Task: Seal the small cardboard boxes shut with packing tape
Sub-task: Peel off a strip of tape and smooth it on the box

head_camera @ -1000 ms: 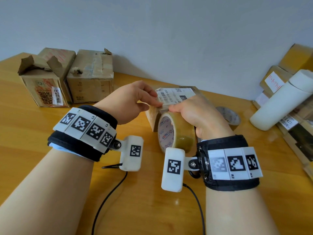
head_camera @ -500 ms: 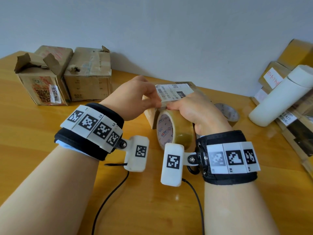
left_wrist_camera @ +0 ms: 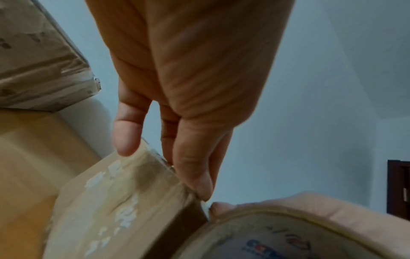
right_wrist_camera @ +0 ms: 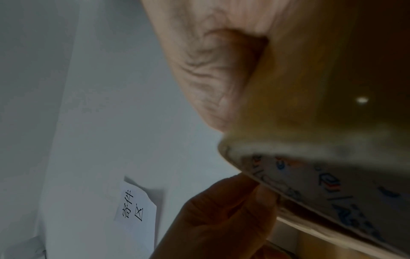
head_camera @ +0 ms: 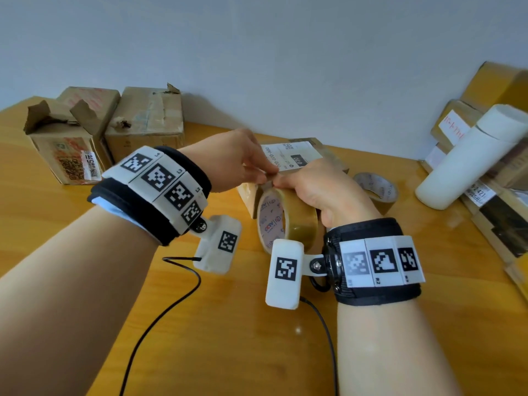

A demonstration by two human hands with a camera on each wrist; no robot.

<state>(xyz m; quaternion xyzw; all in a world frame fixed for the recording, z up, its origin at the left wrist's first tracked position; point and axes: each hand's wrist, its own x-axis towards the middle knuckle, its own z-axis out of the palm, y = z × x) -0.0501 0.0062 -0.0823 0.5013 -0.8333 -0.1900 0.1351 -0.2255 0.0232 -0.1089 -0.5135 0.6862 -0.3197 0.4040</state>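
Small cardboard box [head_camera: 297,158]: head view, centre of frame, on the wooden table [head_camera: 228,324], white shipping label on top. Tape roll [head_camera: 285,221] stands on edge directly in front of the box, touching or nearly touching its near side. Right hand [head_camera: 328,192] is wrapped over the top of the roll, thumb tip forward at the box's near top edge. Left hand [head_camera: 231,161] comes in from the left; its fingertips meet the right thumb at that same edge, pinching what looks like the free end of the tape. Two more boxes [head_camera: 105,132] sit upper left, flaps torn; a second tape roll [head_camera: 377,187] and a white cylinder [head_camera: 468,158] lie to the right.

Left wrist view: left thumb [left_wrist_camera: 126,136] rests on the box's taped top face [left_wrist_camera: 124,192], a finger [left_wrist_camera: 197,180] presses at the corner, lower centre. The roll fills the lower right; the right thumb tip [left_wrist_camera: 218,208] sits just beside the left fingertip.

Right wrist view: dim. The roll [right_wrist_camera: 321,122] fills the right half, the right hand clamped around it; the left hand's fingers [right_wrist_camera: 221,219] pinch at the roll's rim, lower centre.

Judgement: tape end is being freed and anchored on the near edge. Next move calls for the left fingers to hold the end down while the right hand draws the roll back across the top seam, keeping the strip straight and taut.
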